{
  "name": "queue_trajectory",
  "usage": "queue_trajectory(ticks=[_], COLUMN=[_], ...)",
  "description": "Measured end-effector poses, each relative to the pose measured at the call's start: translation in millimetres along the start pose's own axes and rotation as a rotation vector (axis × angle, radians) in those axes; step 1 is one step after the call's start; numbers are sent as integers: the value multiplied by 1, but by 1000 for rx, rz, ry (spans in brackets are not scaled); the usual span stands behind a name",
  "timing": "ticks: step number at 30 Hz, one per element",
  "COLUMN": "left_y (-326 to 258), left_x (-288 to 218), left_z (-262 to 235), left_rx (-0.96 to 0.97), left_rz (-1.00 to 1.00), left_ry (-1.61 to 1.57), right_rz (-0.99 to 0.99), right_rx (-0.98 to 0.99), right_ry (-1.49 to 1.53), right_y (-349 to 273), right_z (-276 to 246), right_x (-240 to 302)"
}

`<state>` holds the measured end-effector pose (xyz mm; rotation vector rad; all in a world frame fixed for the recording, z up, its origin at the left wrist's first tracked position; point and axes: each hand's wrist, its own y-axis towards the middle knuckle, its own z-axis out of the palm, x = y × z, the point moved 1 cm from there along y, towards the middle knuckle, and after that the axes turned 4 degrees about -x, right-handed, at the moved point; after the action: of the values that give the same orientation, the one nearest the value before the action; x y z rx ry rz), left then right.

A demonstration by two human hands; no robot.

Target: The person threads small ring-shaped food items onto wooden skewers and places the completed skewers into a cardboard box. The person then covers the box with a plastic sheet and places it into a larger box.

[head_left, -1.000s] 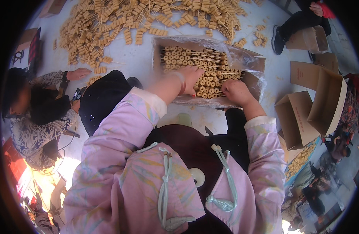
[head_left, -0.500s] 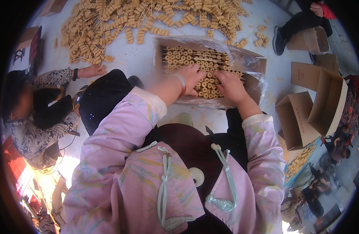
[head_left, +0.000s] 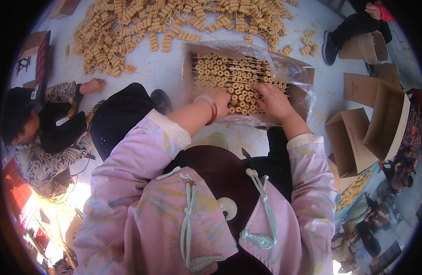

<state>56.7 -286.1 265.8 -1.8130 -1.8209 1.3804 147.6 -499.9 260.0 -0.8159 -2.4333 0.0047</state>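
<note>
The shallow brown cardboard box lined with clear plastic (head_left: 293, 98) sits on the white floor (head_left: 165, 68) right in front of you. Inside it lie thin wooden skewers of small tan rings (head_left: 229, 75). Their sticks run side to side across the box. Both your hands rest flat on the rows at the box's near edge, fingers spread, gripping nothing. Your left hand (head_left: 218, 100) is near the box's middle, your right hand (head_left: 273, 99) just beside it.
</note>
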Motion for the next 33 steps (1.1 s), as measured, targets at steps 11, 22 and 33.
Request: queue_trajectory(ticks=[11, 22, 33], left_y=[7, 16, 23], left_x=[14, 4, -1], left_z=[9, 14, 20], left_rx=[-28, -162, -185], left_rz=[161, 158, 12], left_ry=[-133, -162, -84], right_rz=[34, 35, 29], right_rx=[-3, 39, 148], right_ry=[-30, 62, 62], right_y=[2, 0, -4], right_z=[-2, 4, -8], right_x=[2, 0, 0])
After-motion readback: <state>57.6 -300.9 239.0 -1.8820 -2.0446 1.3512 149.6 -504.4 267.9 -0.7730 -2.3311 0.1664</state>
